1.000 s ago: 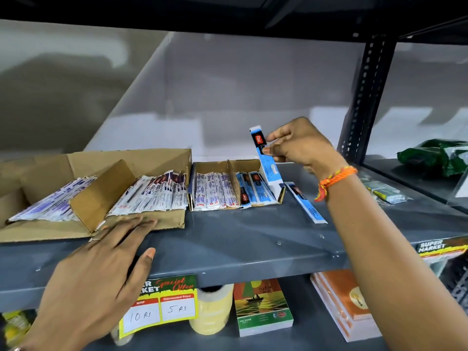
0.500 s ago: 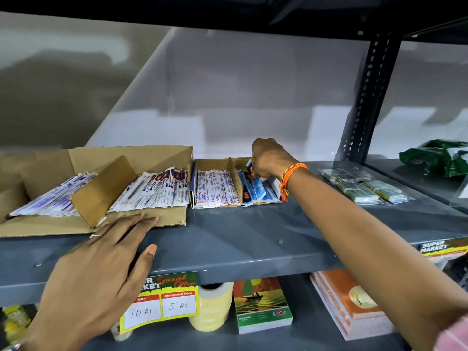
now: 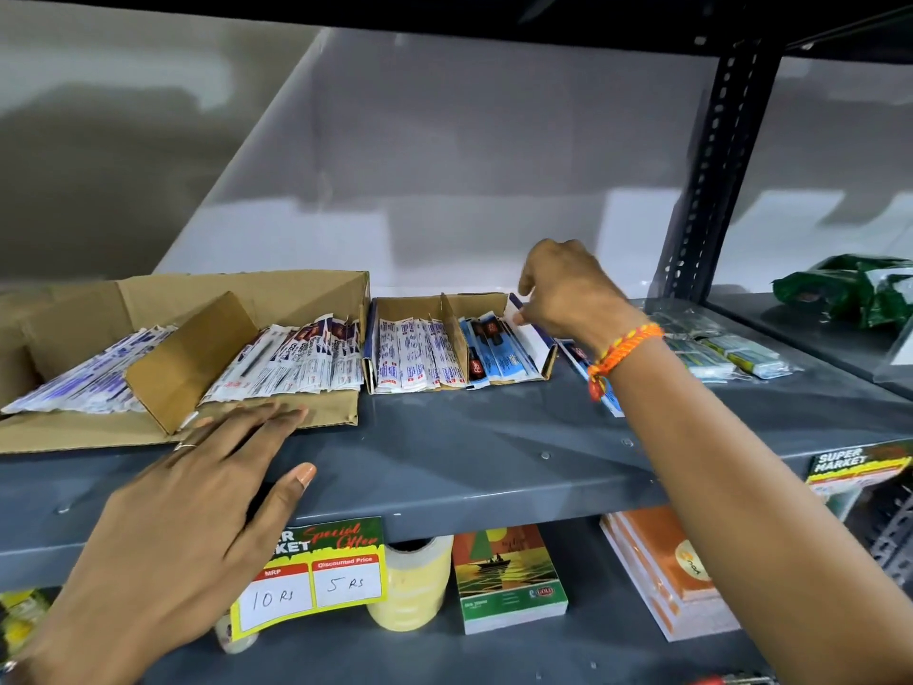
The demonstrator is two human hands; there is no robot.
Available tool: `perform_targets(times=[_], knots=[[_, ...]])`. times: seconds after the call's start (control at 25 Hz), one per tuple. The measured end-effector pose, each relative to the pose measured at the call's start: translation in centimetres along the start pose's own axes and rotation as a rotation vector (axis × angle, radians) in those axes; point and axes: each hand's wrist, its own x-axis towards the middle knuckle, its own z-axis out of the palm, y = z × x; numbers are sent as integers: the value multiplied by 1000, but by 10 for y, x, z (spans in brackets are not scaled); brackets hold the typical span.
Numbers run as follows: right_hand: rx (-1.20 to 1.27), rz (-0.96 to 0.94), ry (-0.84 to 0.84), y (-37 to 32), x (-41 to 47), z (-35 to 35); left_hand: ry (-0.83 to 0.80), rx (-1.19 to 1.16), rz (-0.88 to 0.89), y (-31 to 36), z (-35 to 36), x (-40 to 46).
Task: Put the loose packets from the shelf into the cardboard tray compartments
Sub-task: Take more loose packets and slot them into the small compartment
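Shelf (image 3: 469, 437): bare grey room along the front edge.
Big tray (image 3: 306, 289): at 9 o'clock, both compartments filled.
Small tray (image 3: 444, 309): its right wall under my right fingertips.
Left hand (image 3: 197, 491): flat, released, on the shelf lip.
Right hand (image 3: 563, 289): nearer; fingers curled, I cannot tell whether pinching.
Loose blue packet (image 3: 575, 355): at 5 o'clock of my right hand, beside the small tray, partly under my wrist, long axis front-to-back.

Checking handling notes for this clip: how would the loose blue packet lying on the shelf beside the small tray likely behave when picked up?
The blue packet looks thin and flat, so probably very light and somewhat bendy. Lying flush on the smooth metal shelf, it may slide before lifting. Its glossy wrap could be slippery.
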Motion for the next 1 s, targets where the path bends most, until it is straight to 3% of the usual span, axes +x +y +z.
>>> perform_targets(times=[0.16,0.32,0.48,1.0], knots=[[67,175,12,42,-35,-15,-4,-5,20,12,1,1],[3,223,39,72,-71,-1,-10,45,55,29,6,2],[-31,246,6,72,-81,8,-7,66,76,44,9,10],[-114,338,156,46,-92,19,-20,79,74,51,16,17]])
